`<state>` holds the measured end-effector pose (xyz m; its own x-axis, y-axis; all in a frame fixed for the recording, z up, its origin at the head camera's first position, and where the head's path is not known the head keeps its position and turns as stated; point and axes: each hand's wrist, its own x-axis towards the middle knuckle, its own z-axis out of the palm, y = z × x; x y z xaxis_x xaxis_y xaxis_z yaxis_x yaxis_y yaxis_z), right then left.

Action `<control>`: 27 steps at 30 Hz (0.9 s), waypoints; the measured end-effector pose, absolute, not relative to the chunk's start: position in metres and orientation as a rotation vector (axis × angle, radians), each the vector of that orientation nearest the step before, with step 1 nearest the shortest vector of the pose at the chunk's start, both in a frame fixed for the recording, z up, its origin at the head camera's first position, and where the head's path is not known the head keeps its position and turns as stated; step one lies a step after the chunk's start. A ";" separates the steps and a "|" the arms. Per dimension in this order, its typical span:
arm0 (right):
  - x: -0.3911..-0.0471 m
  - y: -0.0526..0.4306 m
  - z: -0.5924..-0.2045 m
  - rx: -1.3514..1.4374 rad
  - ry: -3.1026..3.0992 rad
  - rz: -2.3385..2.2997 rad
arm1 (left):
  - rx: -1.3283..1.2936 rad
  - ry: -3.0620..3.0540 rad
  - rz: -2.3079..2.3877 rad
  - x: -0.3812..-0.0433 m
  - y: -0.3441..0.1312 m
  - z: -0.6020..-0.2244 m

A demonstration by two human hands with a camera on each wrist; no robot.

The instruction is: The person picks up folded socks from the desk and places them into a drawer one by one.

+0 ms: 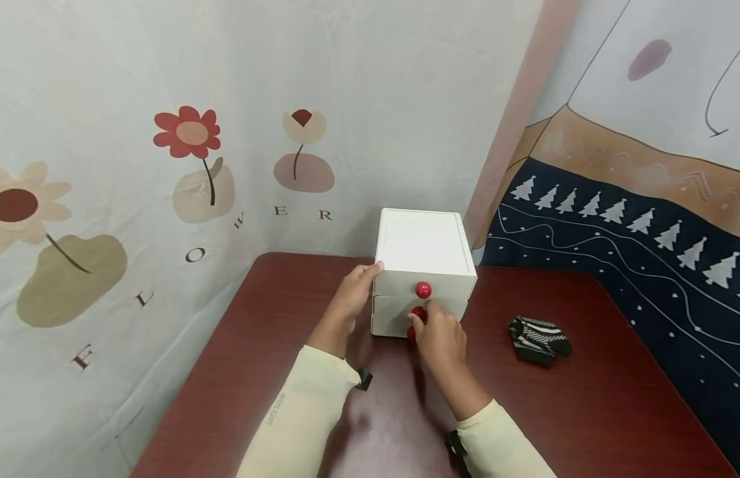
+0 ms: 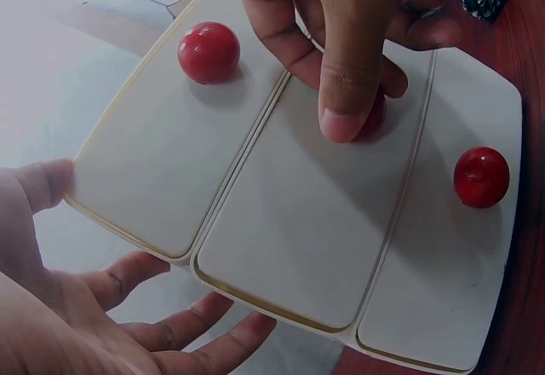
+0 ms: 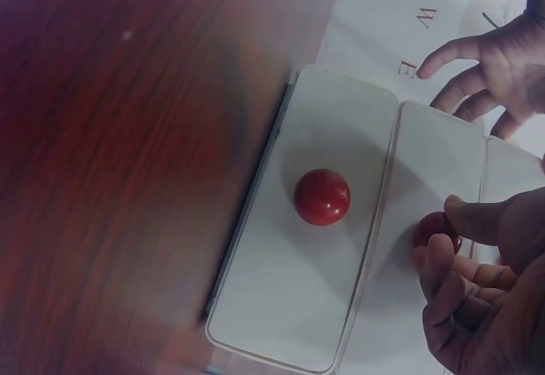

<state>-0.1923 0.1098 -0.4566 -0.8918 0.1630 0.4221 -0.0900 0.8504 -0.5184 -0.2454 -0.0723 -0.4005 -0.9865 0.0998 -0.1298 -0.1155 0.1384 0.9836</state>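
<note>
A small white drawer box (image 1: pixel 426 240) with three drawers stands on the table, its front towards me. Each drawer bears a round red knob; the top knob (image 2: pixel 209 52) and the bottom knob (image 3: pixel 323 197) are uncovered. My right hand (image 1: pixel 443 337) pinches the middle knob (image 3: pixel 434 232) between thumb and fingers. The middle drawer looks closed or nearly so. Against the box's left side rests my left hand (image 1: pixel 353 295), its fingers fairly straight and spread along the side, its thumb at the top front edge.
To the right of the box lies a folded black-and-white patterned cloth item (image 1: pixel 537 340), perhaps socks. The dark red-brown table (image 1: pixel 274 318) reaches back to a wall hanging (image 1: pixel 346 79) printed with flowers and letters. A dark tree-patterned hanging (image 1: pixel 585 229) borders the right.
</note>
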 end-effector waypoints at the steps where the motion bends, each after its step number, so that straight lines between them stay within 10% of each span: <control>1: -0.193 0.110 -0.457 -0.056 -2.568 0.752 | -0.018 2.239 1.959 -0.245 -0.072 -0.400; 27: -0.193 0.112 -0.460 -0.050 -2.542 0.795 | -0.092 2.204 1.960 -0.242 -0.070 -0.393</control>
